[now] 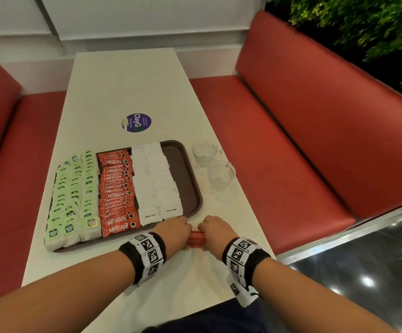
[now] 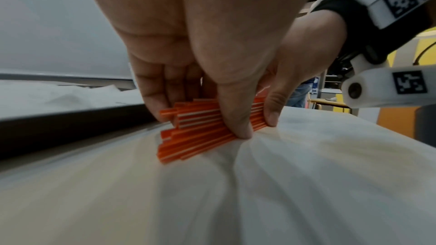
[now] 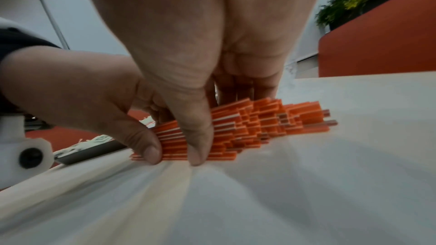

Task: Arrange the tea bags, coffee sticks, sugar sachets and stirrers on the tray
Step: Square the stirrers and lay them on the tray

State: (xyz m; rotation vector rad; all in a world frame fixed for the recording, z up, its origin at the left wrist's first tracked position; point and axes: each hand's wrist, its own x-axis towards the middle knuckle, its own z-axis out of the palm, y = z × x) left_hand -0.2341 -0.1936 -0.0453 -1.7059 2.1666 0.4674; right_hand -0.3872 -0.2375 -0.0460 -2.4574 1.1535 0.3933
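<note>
A brown tray (image 1: pixel 188 179) holds green tea bags (image 1: pixel 75 195) on its left, red coffee sticks (image 1: pixel 117 193) in the middle and white sugar sachets (image 1: pixel 156 181) to their right. A bare strip runs along its right side. A bundle of orange-and-white striped stirrers (image 1: pixel 196 240) lies on the table by the tray's near right corner. My left hand (image 1: pixel 173 231) grips the bundle's left part, thumb in front and fingers behind. My right hand (image 1: pixel 215 233) grips its right part the same way. In the wrist views the stirrers (image 2: pixel 195 133) (image 3: pixel 259 124) have uneven, staggered ends and touch the tabletop.
Two empty glass cups (image 1: pixel 203 152) (image 1: pixel 220 174) stand right of the tray. A round purple sticker (image 1: pixel 136 122) lies on the white table beyond it. Red benches (image 1: pixel 315 140) (image 1: pixel 14 152) flank the table. The table's near edge is close to my forearms.
</note>
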